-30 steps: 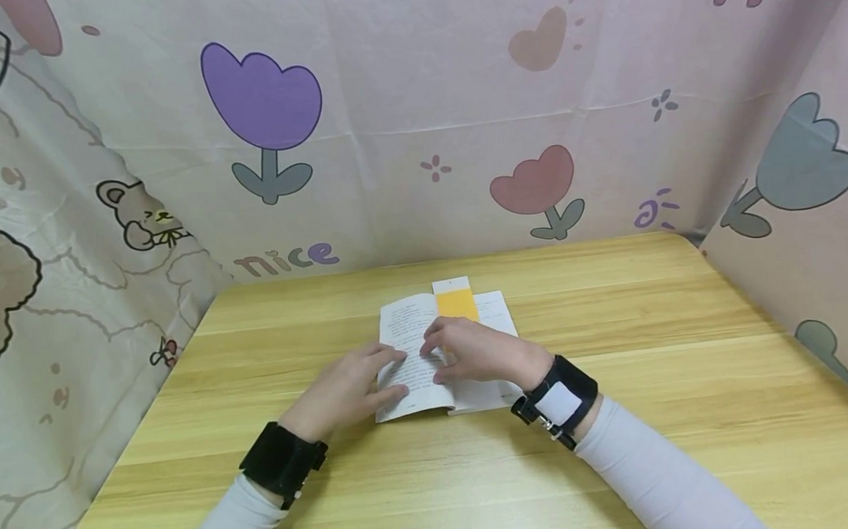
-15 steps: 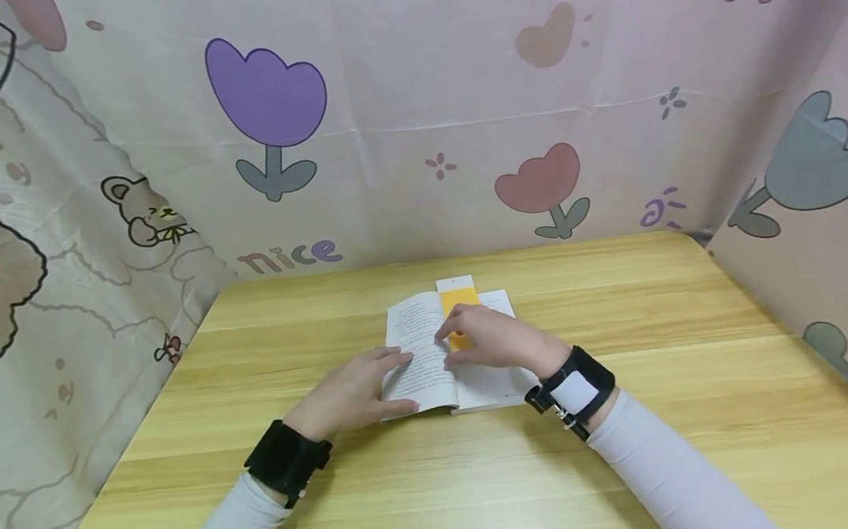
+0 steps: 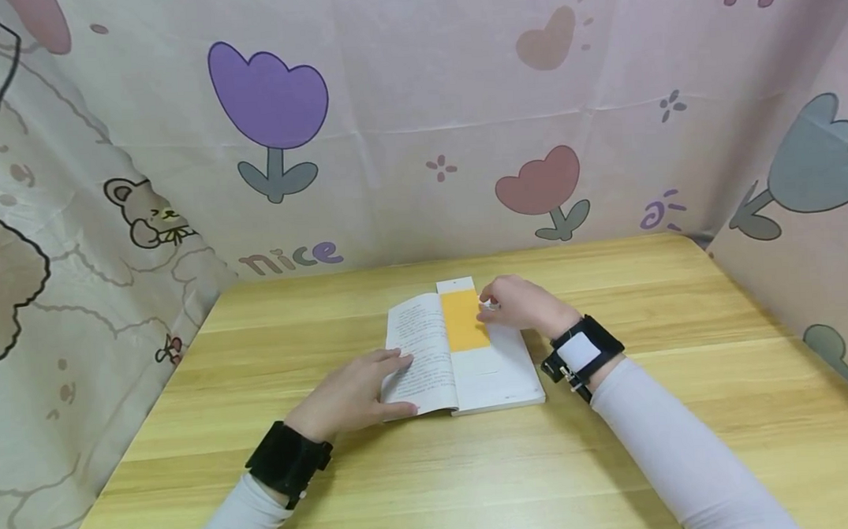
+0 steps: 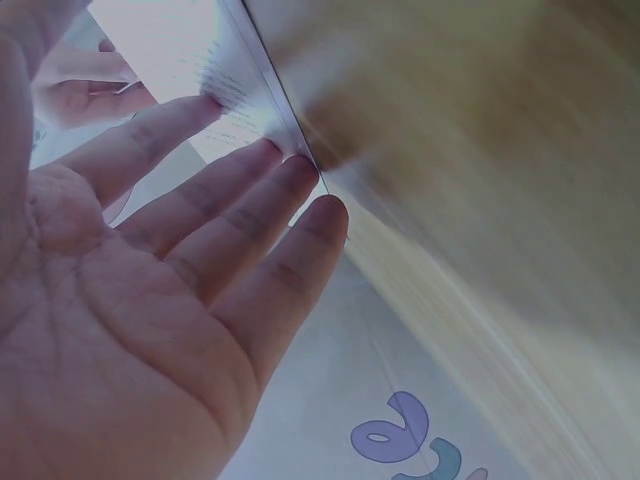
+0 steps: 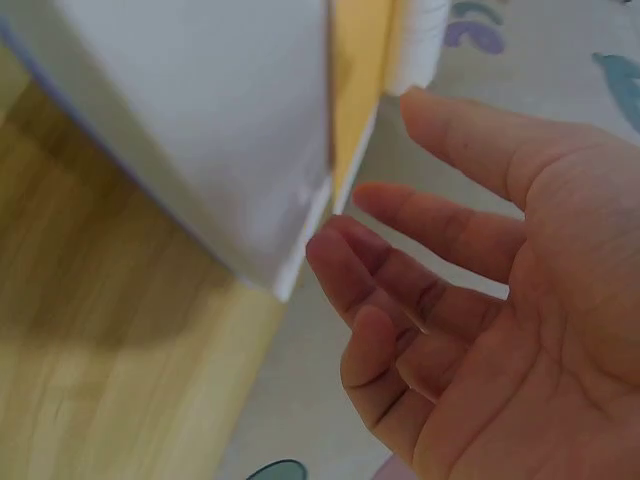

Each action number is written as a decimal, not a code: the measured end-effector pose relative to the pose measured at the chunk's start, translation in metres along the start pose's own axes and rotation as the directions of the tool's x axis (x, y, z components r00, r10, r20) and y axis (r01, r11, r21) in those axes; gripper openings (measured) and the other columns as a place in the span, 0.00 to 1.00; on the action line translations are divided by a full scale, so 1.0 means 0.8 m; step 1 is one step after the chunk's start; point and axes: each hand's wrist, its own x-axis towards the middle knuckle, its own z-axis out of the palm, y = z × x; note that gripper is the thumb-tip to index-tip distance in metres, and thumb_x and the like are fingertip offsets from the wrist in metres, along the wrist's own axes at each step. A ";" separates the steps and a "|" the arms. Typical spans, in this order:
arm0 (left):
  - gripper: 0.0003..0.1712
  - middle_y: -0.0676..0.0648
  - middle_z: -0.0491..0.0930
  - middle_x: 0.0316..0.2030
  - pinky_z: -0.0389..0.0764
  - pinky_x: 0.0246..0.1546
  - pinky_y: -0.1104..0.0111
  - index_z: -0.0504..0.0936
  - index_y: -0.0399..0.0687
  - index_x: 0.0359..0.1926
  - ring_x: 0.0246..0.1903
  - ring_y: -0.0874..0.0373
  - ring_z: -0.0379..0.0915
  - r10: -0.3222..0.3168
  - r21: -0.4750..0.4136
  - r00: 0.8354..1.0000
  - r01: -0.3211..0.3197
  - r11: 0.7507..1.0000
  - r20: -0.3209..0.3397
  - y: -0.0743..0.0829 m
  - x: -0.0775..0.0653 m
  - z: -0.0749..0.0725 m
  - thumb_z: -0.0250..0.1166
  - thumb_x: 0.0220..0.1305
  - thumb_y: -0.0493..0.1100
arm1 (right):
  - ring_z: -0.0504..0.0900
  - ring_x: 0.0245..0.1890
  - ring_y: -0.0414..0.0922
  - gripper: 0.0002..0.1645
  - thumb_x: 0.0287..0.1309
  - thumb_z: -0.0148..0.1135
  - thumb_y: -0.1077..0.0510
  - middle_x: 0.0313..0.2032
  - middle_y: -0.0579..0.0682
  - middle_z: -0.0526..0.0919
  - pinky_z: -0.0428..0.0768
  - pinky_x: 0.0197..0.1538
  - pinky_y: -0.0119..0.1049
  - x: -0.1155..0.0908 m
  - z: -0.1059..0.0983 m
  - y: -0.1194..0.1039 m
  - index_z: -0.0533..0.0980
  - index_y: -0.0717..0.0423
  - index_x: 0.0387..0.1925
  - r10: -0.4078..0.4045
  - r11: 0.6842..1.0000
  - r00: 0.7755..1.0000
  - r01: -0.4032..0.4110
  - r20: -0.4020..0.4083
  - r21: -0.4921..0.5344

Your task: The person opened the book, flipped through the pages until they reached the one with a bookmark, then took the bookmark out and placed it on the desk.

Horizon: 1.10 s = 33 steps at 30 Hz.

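An open book [image 3: 419, 351] with a printed left page lies on the wooden table. Along its inner fold, a yellow card with a white top [image 3: 463, 319] lies on the right page and sticks out past the book's top edge. My left hand [image 3: 351, 392] rests on the left page with its fingers extended, seen palm-on in the left wrist view. My right hand [image 3: 523, 302] is over the upper right page, fingertips close to the card's right edge. In the right wrist view its fingers [image 5: 455, 235] are loosely bent, the thumb and index apart, with nothing between them.
The wooden table [image 3: 256, 327] runs back to a curtain [image 3: 388, 100] printed with flowers, which also closes off both sides. Black straps [image 3: 288, 462] with cameras sit on both wrists.
My right hand has moved from the book's middle rightward and up, uncovering the yellow card and most of the right page. The left hand stays on the left page.
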 end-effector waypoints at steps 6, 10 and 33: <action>0.46 0.43 0.67 0.65 0.67 0.59 0.55 0.71 0.50 0.67 0.62 0.50 0.63 -0.005 -0.005 1.000 0.005 1.000 0.006 -0.002 0.000 0.000 0.63 0.53 0.71 | 0.73 0.31 0.46 0.18 0.60 0.64 0.49 0.32 0.50 0.79 0.71 0.31 0.36 0.020 0.003 0.014 0.84 0.59 0.42 0.068 0.998 0.998 -0.068 -0.012 -0.013; 0.45 0.44 0.67 0.65 0.67 0.59 0.55 0.71 0.51 0.68 0.63 0.50 0.62 -0.008 -0.001 1.000 0.008 1.000 0.011 -0.003 0.000 0.000 0.63 0.54 0.69 | 0.73 0.32 0.46 0.18 0.59 0.64 0.48 0.34 0.49 0.80 0.71 0.31 0.35 0.031 0.007 0.018 0.85 0.58 0.40 0.076 0.997 0.997 -0.076 -0.018 -0.009; 0.43 0.45 0.67 0.65 0.68 0.58 0.54 0.71 0.53 0.68 0.63 0.50 0.62 -0.011 -0.027 1.000 0.011 1.000 0.025 -0.006 -0.001 0.000 0.64 0.55 0.67 | 0.73 0.37 0.48 0.23 0.56 0.69 0.52 0.40 0.52 0.79 0.74 0.38 0.37 0.045 0.016 0.012 0.80 0.60 0.50 0.154 0.983 0.986 -0.147 -0.058 0.113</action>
